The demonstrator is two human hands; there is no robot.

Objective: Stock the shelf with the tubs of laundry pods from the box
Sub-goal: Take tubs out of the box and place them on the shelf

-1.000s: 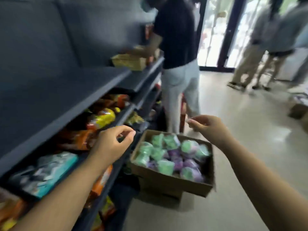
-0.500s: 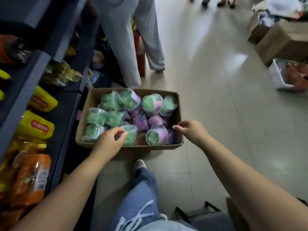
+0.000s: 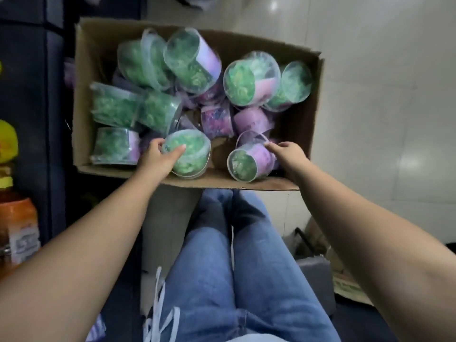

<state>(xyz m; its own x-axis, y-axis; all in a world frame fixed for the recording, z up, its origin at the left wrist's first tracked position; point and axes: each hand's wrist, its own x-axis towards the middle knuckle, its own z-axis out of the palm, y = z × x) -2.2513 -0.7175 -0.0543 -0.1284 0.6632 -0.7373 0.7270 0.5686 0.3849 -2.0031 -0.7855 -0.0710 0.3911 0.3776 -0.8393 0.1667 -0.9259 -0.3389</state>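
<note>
An open cardboard box (image 3: pixel 81 99) lies on the floor in front of my knees, filled with several clear tubs of green laundry pods with purple labels. My left hand (image 3: pixel 158 157) grips a tub (image 3: pixel 191 154) lying near the box's front edge, thumb on its lid and fingers round its left side. My right hand (image 3: pixel 287 154) pinches the thin handle of a second tub (image 3: pixel 249 161) at the front right of the box. The dark shelf unit (image 3: pixel 32 95) stands along the left.
Yellow and orange packets (image 3: pixel 14 218) fill the lower shelves at left. My legs in blue jeans (image 3: pixel 234 255) are directly below the box. A dark bag and cardboard (image 3: pixel 318 265) lie on the tiled floor at right.
My view has dropped from the shelf and aisle down onto the box. Both hands have reached into it; the left has taken hold of a tub, the right has reached another tub's handle.
</note>
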